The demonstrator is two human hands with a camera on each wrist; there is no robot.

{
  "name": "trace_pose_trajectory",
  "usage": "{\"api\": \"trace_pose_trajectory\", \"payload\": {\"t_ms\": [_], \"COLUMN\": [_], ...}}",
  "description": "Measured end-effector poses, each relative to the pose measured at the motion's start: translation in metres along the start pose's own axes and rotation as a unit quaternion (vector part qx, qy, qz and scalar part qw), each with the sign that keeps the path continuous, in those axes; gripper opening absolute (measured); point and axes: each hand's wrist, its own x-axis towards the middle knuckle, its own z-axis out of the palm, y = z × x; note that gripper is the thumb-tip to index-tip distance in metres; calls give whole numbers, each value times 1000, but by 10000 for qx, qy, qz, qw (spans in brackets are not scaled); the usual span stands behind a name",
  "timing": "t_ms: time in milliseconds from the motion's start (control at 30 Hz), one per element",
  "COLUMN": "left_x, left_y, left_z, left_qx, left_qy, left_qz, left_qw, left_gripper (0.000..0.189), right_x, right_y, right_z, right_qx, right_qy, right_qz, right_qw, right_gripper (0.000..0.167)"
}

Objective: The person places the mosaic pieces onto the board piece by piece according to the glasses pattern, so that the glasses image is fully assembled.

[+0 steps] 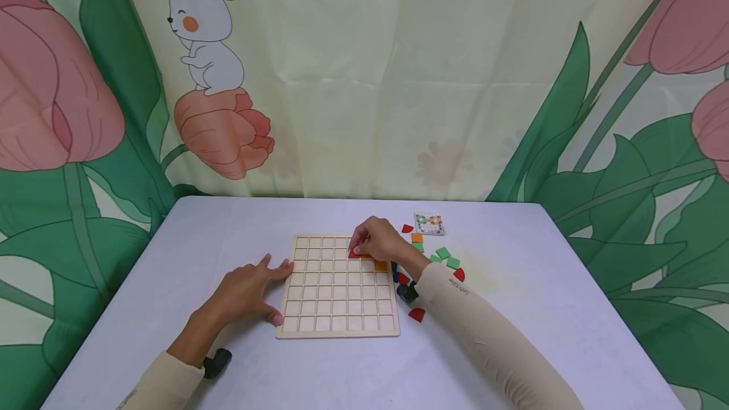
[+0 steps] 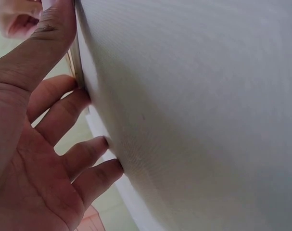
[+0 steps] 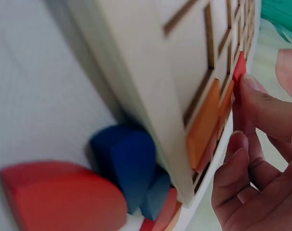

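Note:
A wooden grid board (image 1: 330, 307) lies flat on the table, its cells divided by raised strips. My left hand (image 1: 249, 290) spreads its fingers along the board's left edge, thumb and index fingertip touching the frame. At the upper part of the grid my right hand (image 1: 378, 239) pinches a small red quarter-round piece (image 3: 239, 72) between thumb and fingers, right at a cell. Orange pieces sit in nearby cells; the closest in the right wrist view is an orange square (image 3: 203, 126). The fingers partly cover the red piece in the head view.
Right of the board lie green squares (image 1: 443, 252), an orange square (image 1: 417, 238), loose red quarter-rounds (image 1: 417, 315) and dark blue pieces (image 3: 124, 154). A small printed pattern card (image 1: 429, 224) lies behind them. A curtain (image 1: 364, 81) hangs beyond the white table (image 1: 228, 220).

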Motion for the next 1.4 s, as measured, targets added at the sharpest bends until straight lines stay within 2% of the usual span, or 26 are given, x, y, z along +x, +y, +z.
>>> {"api": "trace_pose_trajectory", "payload": {"t_ms": [367, 633, 800, 967, 1400], "left_x": [0, -2, -1, -1, 0], "left_y": [1, 2, 2, 2, 2], "left_z": [-1, -3, -3, -3, -1], "left_qx": [14, 3, 2, 37, 59], "left_qy": [-98, -90, -98, -95, -74], "left_qz": [-125, -118, -87, -80, -71], "left_qw": [9999, 9999, 9999, 9999, 9999], "left_gripper": [120, 119, 119, 119, 118], "right_x": [0, -11, -19, -27, -43], "right_y": [-1, -5, 5, 13, 44], "right_z": [6, 2, -5, -16, -39], "right_qx": [-301, -258, 65, 6, -213], "right_qy": [70, 242, 409, 597, 1135], "right_qz": [147, 321, 256, 149, 406], "right_qw": [9994, 9989, 9988, 9981, 9925], "right_gripper": [16, 14, 15, 20, 24]}}
